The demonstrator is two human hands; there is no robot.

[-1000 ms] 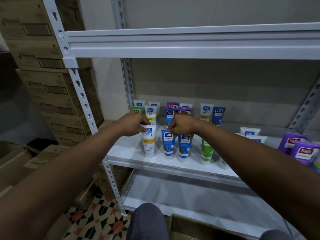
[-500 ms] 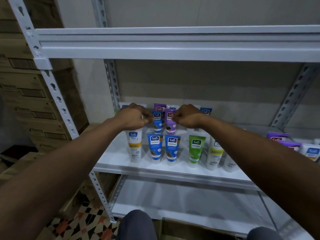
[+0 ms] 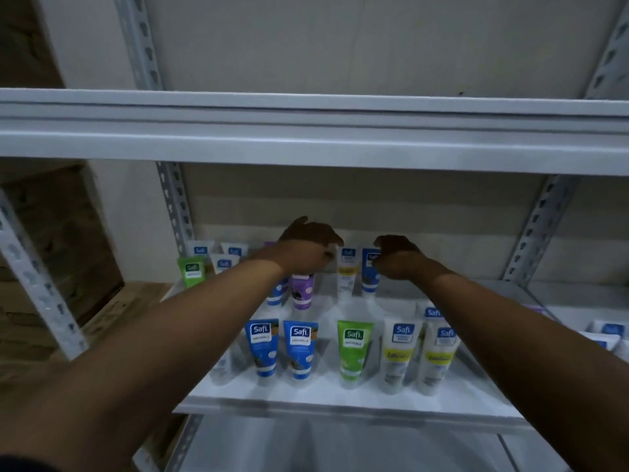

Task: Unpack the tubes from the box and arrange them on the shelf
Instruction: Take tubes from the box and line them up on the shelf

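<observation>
Fig.: colourful plastic Safi tubes [image 3: 354, 349] stand in rows on white metal shelf [image 3: 340, 398]. Left grip [image 3: 306, 248] and right grip [image 3: 398, 258] adjust far row; hold indeterminate. Prob. mostly done; box not visible.

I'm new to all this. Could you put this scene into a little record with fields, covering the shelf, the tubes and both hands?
Place: white metal shelf, tubes standing cap-down
Front row: two blue tubes, a green tube, two white-and-yellow tubes
Left hand: over a purple tube in the row behind; hold unclear
Right hand: at the top of the rear blue tube; hold unclear
Picture: blurred
</observation>
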